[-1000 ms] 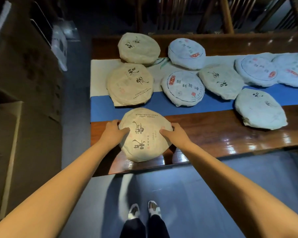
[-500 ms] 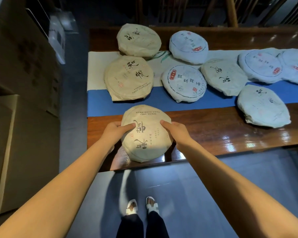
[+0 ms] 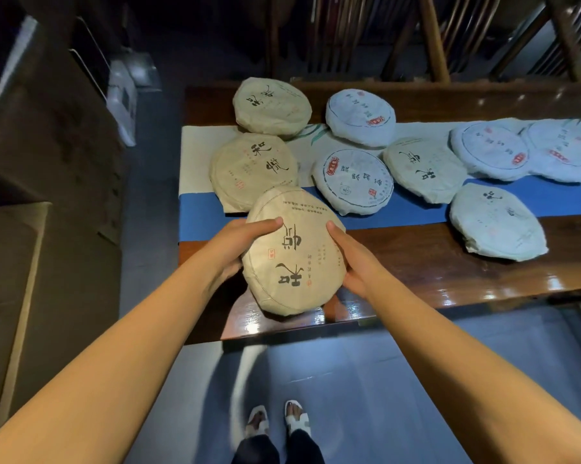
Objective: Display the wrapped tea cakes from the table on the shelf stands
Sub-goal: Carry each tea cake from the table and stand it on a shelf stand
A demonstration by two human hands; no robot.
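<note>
Since the earlier frames, the tan tea cake had come up off the desk and tipped, its far edge raised toward the camera, where it had lain flat near the front edge a second before. It was held over the front of the desk, its upper rim overlapping the view of the blue runner and of the neighbouring tan cake. The left hand gripped its left rim, thumb laid across the printed face and fingers curled out of sight beneath; the right hand gripped the right rim the same way, thumb on top.

To carry it well, I judged, the grip should stay on the rim and underside rather than squeeze the paper face, since the wrapper looked thin and folded underneath and could crease or tear. Keeping the cake level and lifting it clear before turning away would avoid knocking the nearby cakes. Seven other wrapped cakes lay further back and to the right. No shelf stands were in view, so the turn toward them could not be judged.
</note>
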